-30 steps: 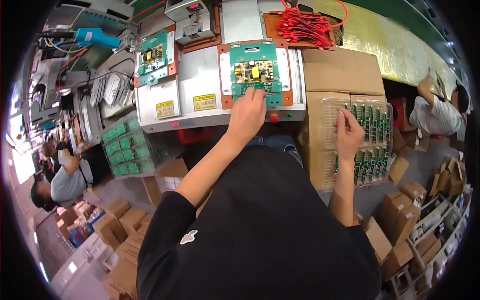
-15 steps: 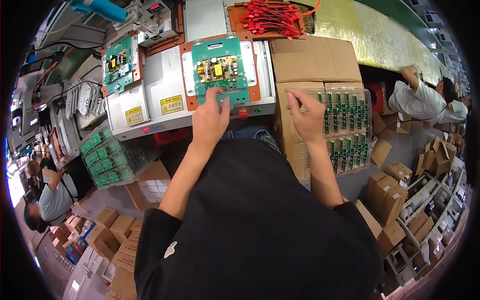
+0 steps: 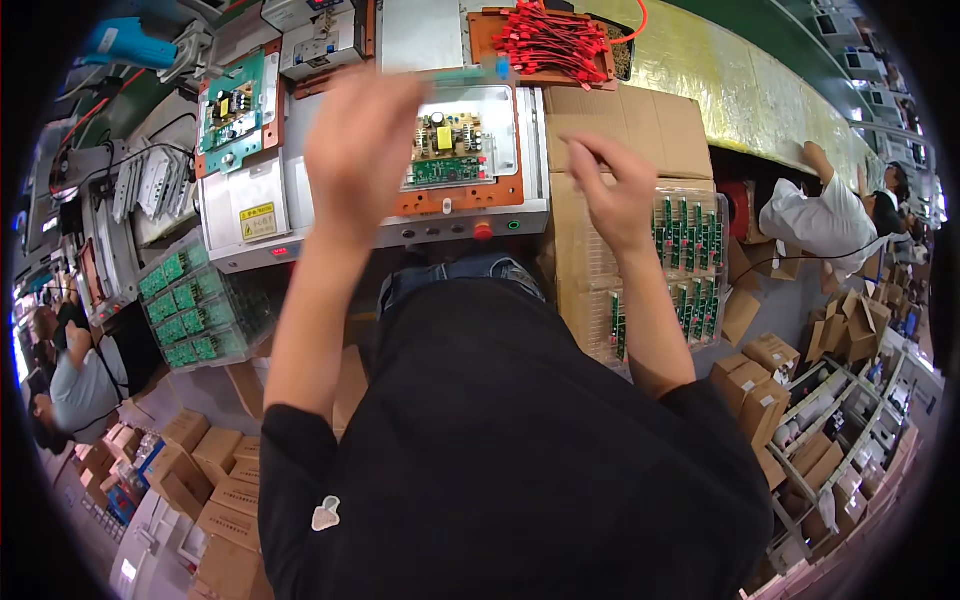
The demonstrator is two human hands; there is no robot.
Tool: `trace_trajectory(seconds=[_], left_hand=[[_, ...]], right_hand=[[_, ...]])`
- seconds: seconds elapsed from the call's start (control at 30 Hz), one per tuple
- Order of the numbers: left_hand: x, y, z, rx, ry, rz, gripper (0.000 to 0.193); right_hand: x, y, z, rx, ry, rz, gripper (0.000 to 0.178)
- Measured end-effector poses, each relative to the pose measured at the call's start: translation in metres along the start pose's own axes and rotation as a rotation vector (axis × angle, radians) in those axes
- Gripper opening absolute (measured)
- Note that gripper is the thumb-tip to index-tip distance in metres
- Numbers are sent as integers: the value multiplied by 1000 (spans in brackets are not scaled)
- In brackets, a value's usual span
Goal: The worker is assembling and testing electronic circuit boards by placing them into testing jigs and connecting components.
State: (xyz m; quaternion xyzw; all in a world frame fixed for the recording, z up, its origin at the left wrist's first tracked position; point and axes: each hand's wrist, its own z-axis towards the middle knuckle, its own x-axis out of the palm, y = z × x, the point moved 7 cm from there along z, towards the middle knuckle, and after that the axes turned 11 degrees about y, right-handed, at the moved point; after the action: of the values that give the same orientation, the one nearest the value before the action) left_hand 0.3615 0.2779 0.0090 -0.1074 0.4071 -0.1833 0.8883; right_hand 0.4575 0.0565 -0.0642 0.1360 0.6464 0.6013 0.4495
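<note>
My left hand (image 3: 362, 150) is smeared by motion over the left side of the test fixture, its fingers too blurred to read. Beside it the teal hinged cover plate (image 3: 462, 75) stands raised, seen nearly edge-on. Below the plate, a circuit board (image 3: 442, 137) with a yellow transformer sits in the fixture's brown frame (image 3: 470, 196), a narrow green board along its near edge. My right hand (image 3: 618, 195) hovers above the cardboard beside the clear tray, fingers curled and thumb close to the index finger, with nothing visible between them.
A clear tray (image 3: 722, 240) of upright green boards lies at right. Red-wired connectors (image 3: 555, 45) heap behind the fixture. Another fixture (image 3: 236, 108) holds a board at left, near stacked trays of green boards (image 3: 185, 310). A red button (image 3: 483, 231) sits on the front panel.
My left hand has moved up and left from the fixture's near edge, and the teal cover plate has swung up off the circuit board. My right hand stays beside the tray.
</note>
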Motion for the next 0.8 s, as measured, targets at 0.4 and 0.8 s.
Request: trace_trajectory(seconds=[0.4,0.8], left_hand=[[-12,45,-66,-606,57,-469,12],[33,7,-175,-930,155,-1598,66]], right_hand=[[146,-65,149,-267,596,-836,14],[89,65,82,-380,133,-776,5]])
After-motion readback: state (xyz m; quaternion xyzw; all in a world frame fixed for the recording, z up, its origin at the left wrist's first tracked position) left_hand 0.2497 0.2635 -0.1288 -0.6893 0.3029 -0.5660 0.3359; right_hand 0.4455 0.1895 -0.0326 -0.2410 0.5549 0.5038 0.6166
